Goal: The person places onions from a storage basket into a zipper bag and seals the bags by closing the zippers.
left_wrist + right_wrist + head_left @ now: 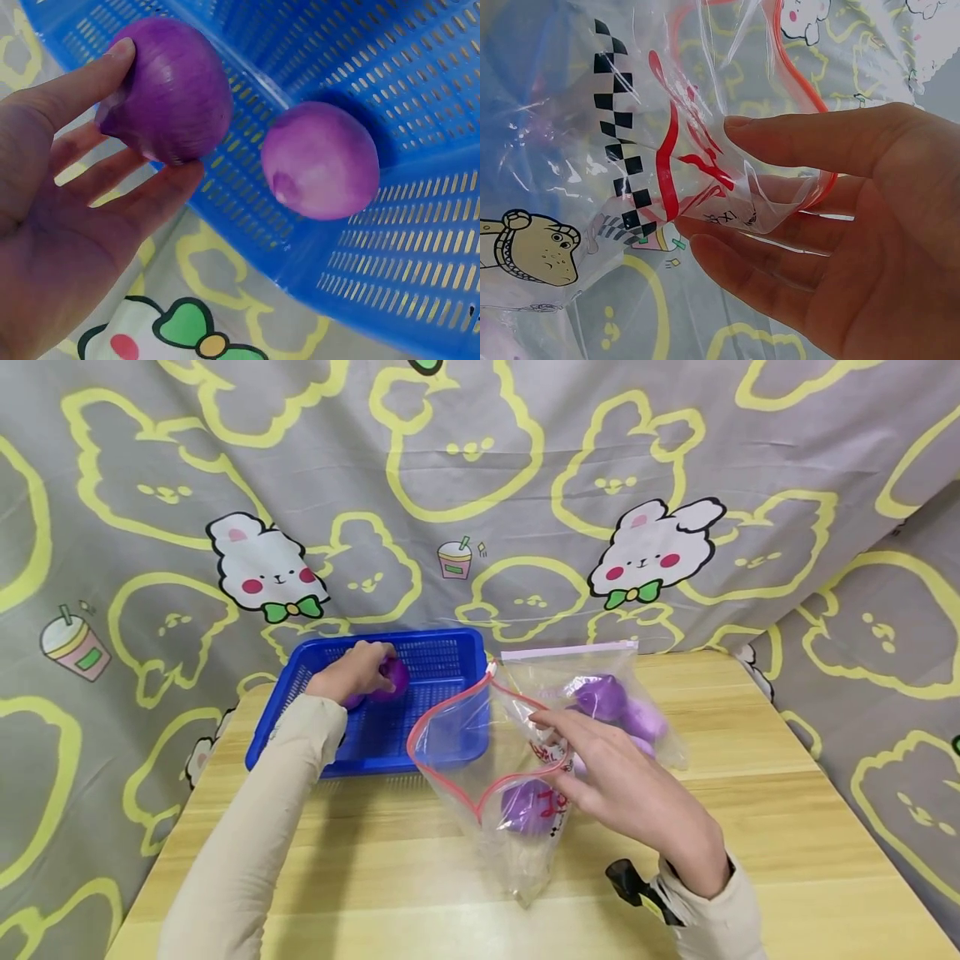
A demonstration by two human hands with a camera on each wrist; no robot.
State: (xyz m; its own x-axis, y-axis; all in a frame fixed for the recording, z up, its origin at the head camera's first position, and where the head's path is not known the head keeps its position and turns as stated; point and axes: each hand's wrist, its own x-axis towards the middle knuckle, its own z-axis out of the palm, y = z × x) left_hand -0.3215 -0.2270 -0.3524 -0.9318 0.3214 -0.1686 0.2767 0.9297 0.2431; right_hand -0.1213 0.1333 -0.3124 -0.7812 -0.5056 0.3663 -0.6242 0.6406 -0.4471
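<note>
Gripping a round purple onion (pixel 169 86) in your left hand (pixel 352 672) at frame centre-left, your right hand (pixel 630 793) pinches the clear red-zip plastic bag (pixel 487 752) open (mouth facing left).

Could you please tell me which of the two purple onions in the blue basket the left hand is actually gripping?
The onion pinched between thumb and fingers of the left hand, by the blue basket rim. The other onion lies untouched against the basket's wall.
</note>
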